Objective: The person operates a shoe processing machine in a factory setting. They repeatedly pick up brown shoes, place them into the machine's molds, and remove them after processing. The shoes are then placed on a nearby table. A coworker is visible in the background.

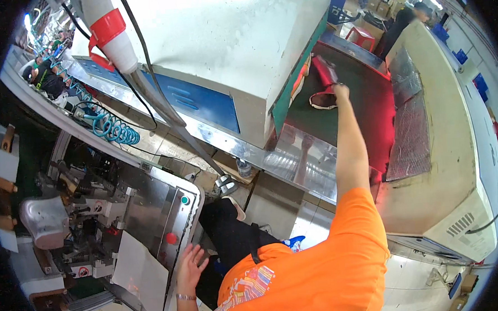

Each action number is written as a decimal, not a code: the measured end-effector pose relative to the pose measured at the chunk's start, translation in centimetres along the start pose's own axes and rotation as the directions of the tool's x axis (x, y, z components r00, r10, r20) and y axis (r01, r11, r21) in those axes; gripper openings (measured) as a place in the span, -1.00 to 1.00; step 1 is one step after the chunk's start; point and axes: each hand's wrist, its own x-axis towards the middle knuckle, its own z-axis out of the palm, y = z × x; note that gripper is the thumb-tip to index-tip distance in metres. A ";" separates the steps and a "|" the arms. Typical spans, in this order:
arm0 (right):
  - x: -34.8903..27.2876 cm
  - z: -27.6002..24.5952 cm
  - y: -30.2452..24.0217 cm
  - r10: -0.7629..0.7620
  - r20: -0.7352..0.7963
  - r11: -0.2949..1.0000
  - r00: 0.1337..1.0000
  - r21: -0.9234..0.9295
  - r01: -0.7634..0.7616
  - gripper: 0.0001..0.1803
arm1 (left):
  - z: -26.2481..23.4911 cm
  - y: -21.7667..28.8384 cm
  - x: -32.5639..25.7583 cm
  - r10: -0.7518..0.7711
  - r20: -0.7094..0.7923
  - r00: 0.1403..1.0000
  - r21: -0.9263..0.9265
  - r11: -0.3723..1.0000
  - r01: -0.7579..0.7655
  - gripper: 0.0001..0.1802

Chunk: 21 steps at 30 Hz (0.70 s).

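My right arm reaches far out over a dark green conveyor belt (359,116). At its end my right hand (341,90) is closed on a glossy dark red boot (324,71) that has a pale rim around its lower part. Beside the boot, at the edge of the large white machine, lie pale and orange pieces (300,79), partly hidden. My left hand (192,268) is empty, its fingers apart, next to the metal panel of the left machine (170,207).
That panel carries a green button (185,200) and a red button (171,238). A large white machine housing (215,39) stands ahead; a cream housing (444,122) flanks the belt. A pole with cables (168,112) slants down between them. Other people (403,26) are farther off.
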 end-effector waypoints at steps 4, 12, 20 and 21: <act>-7.9 6.4 2.8 0.355 0.205 0.895 0.912 0.206 -0.395 -0.43 | -0.1 -2.8 -2.6 -0.116 -0.184 0.976 -0.083 0.991 0.102 -0.57; -4.5 11.1 2.7 0.206 0.277 0.646 0.939 0.683 -0.342 -0.42 | -2.6 -3.0 -2.6 -0.193 -0.104 0.976 -0.004 0.981 0.193 -0.61; -3.6 8.9 1.3 0.527 0.198 0.501 0.826 0.713 -0.490 -0.61 | 2.6 1.2 -2.0 -0.186 -0.158 0.970 0.148 0.967 0.209 -0.59; -4.2 7.7 1.4 0.468 0.188 0.493 0.863 0.755 -0.432 -0.63 | 3.1 1.6 -1.9 -0.166 -0.167 0.972 0.197 0.960 0.198 -0.59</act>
